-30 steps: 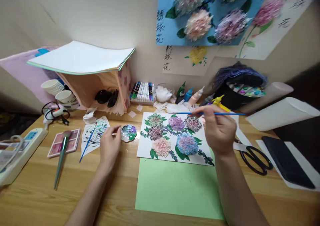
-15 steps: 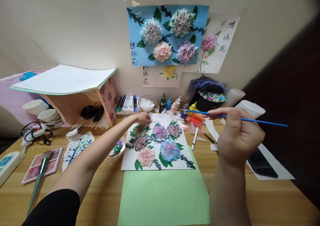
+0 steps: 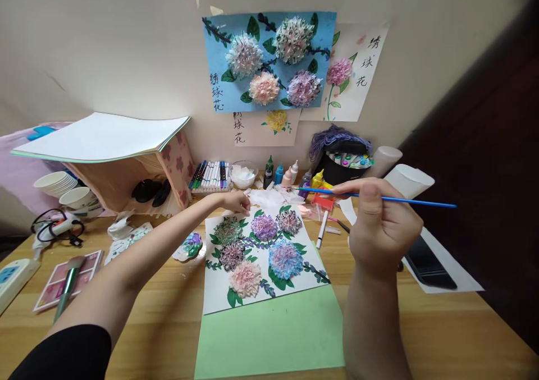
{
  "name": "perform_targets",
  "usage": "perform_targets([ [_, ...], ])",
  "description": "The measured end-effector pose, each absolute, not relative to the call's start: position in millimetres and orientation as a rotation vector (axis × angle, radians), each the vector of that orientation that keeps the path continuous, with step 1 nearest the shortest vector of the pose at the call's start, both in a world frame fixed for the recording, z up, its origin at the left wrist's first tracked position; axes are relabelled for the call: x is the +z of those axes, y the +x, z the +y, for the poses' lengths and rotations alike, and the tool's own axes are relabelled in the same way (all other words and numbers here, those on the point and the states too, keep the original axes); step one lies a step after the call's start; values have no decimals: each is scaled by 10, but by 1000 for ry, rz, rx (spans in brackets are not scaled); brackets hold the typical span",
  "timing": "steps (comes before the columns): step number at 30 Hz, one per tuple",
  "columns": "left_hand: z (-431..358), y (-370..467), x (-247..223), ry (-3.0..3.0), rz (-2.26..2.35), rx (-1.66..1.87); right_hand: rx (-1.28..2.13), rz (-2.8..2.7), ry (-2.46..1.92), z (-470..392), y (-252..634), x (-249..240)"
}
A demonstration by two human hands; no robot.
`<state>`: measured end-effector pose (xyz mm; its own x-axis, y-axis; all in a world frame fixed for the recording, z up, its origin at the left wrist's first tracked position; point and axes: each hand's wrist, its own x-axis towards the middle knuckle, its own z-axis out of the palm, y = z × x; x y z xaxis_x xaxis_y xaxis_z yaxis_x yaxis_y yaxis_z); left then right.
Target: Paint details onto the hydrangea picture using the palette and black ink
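My right hand (image 3: 385, 223) is closed around a thin blue paintbrush (image 3: 404, 200), held level above the desk with its bristles pointing left. My left hand (image 3: 236, 202) reaches across to the upper edge of a white flower picture (image 3: 309, 276), its fingers curled at that edge; the fingertips are partly hidden. Raised flowers in pink, purple, blue and dark tones cover the picture, with painted green leaves and branches. It lies slightly turned on a light green sheet (image 3: 269, 340). A small paint-smeared palette (image 3: 187, 247) sits left of the picture, beside my left forearm.
Behind the picture are white tissue scraps (image 3: 273, 196), paint bottles (image 3: 278, 173), a glass bowl (image 3: 244, 173) and markers (image 3: 210, 175). A phone (image 3: 429, 268) lies right. A makeup brush (image 3: 69, 284) rests left, near a box (image 3: 174, 166). Flower artwork (image 3: 269, 60) hangs on the wall.
The flower picture has turned counterclockwise, its left side coming nearer to me. My left hand stays at its upper edge. The brush remains in my right hand, and the view has shifted slightly.
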<state>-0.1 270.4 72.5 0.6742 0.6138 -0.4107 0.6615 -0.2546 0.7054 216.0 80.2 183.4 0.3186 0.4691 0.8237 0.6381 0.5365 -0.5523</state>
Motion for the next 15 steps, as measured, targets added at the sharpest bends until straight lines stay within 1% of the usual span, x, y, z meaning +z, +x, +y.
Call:
perform_targets([
  [8, 2235, -397, 823, 1816, 1076, 233, -186, -1233, -1055, 764, 2123, 1869],
  [15, 1688, -899, 549, 1504, 1304, 617, -201, -1225, -1061, 751, 2088, 1873],
])
